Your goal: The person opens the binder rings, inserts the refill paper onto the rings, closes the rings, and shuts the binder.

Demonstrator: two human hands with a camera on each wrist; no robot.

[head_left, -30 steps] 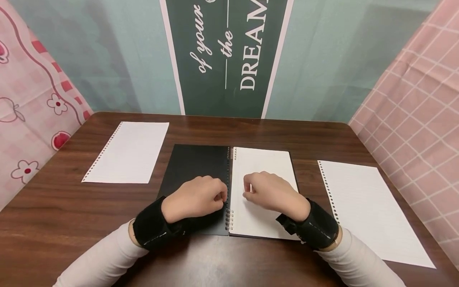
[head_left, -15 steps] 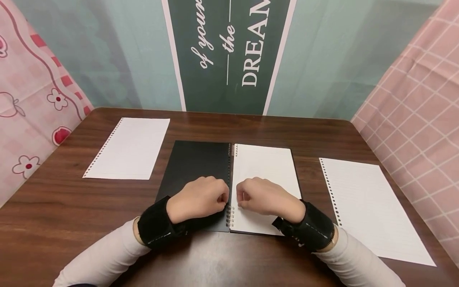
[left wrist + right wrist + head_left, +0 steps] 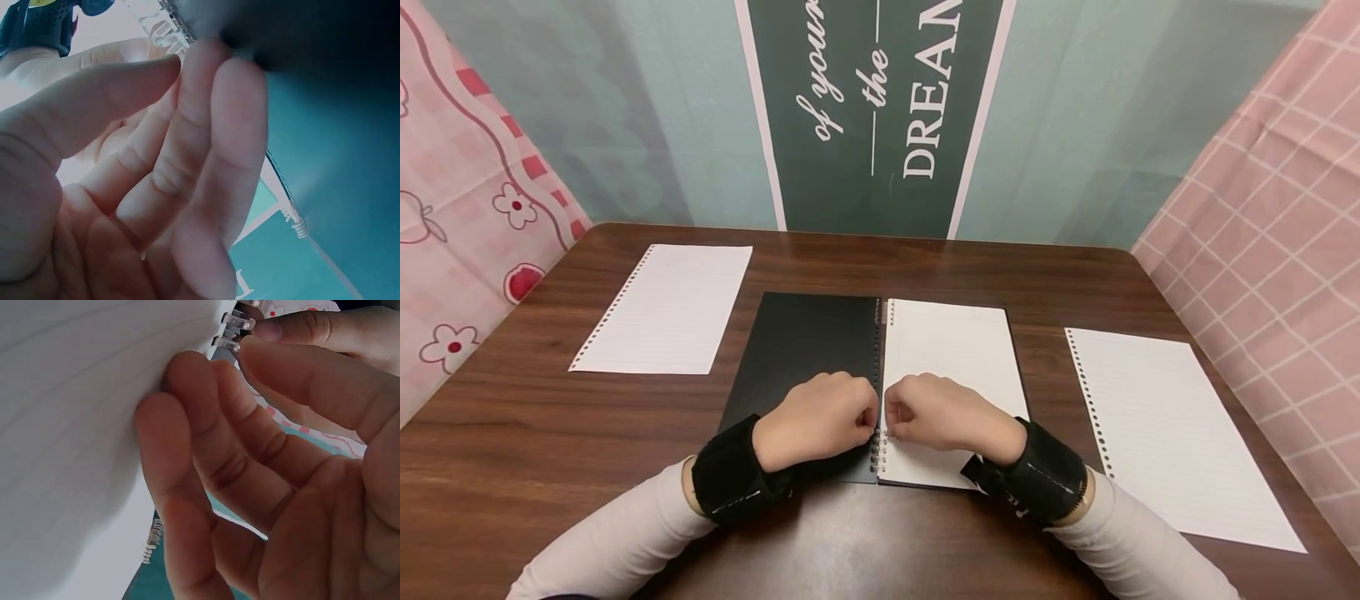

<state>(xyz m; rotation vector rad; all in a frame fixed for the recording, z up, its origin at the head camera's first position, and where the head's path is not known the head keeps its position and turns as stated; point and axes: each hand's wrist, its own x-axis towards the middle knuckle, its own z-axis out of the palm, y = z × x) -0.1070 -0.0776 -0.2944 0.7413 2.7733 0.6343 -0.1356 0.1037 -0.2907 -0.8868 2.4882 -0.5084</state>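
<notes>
An opened loose-leaf binder lies in the middle, its black cover (image 3: 816, 337) on the left and a stack of white lined pages (image 3: 955, 342) on the right. Clear binder rings (image 3: 881, 454) run along both sides of the spine. My left hand (image 3: 820, 419) is over the cover, thumb and curled fingers pinching at the rings (image 3: 172, 31) on that side. Opposite it, my right hand (image 3: 951, 417) pinches the page-side rings (image 3: 239, 322), thumb tip against one ring. Its other fingertips lie along the page. The hands nearly meet over the spine and hide its middle part.
A loose punched sheet (image 3: 662, 308) lies at the back left of the brown wooden table (image 3: 512, 467). Another lined punched sheet (image 3: 1172, 425) lies on the right, beside my right forearm. Fabric hangs behind the table and along both sides.
My right hand has moved left from over the page to the spine and closed its fingers at the rings. My left hand has stayed nearly in place. The binder and loose sheets have not moved.
</notes>
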